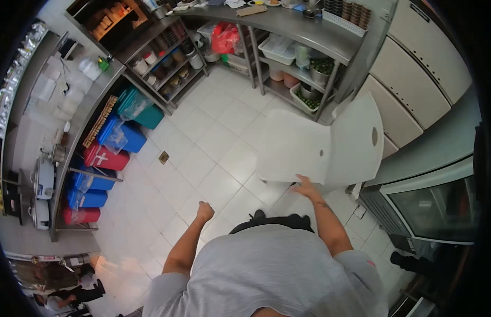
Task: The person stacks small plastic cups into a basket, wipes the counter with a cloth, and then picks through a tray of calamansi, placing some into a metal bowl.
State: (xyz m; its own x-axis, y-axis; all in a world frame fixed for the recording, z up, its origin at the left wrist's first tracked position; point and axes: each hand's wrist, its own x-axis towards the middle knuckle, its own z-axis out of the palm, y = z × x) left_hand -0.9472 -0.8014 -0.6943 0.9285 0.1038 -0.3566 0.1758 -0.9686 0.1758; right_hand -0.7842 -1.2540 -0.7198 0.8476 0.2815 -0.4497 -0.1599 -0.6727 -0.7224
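Right beside me stands a white plastic chair (293, 142), its backrest toward the cabinets. My right hand (307, 188) reaches to the near edge of its seat, fingers apart, overlapping that edge in this view. My left hand (205, 211) hangs over the tiled floor, away from any object, with its fingers curled into a loose fist and nothing showing in it.
Colored bins, including a red bin (105, 157), line the floor under the left steel counter (92, 100). A steel shelf table (287, 26) stands ahead. On the right is a glass-door fridge (435, 206). Another person (63, 302) is at the lower left.
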